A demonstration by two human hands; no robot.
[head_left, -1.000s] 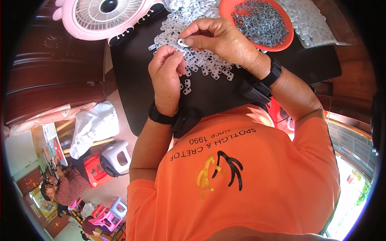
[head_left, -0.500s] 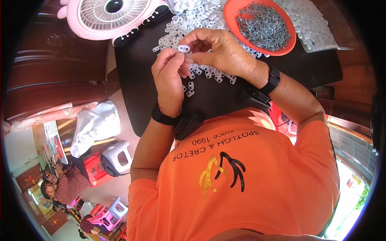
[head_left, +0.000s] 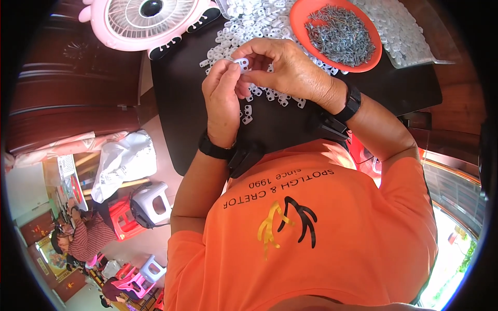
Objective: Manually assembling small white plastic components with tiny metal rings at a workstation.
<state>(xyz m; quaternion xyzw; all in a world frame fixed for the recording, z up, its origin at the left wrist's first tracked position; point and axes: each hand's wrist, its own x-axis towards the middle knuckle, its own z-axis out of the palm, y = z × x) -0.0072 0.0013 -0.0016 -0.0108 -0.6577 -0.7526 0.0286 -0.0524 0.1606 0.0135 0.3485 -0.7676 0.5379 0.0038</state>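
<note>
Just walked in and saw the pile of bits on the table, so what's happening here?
A person in an orange shirt holds one small white plastic piece between the left hand and right hand, above a black table. More white pieces lie heaped behind, beside an orange bowl of small metal parts.

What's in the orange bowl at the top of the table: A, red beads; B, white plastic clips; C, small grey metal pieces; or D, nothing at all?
C: the orange bowl holds a heap of small grey metal pieces, while the white plastic pieces lie loose on the black table beside it.
</note>
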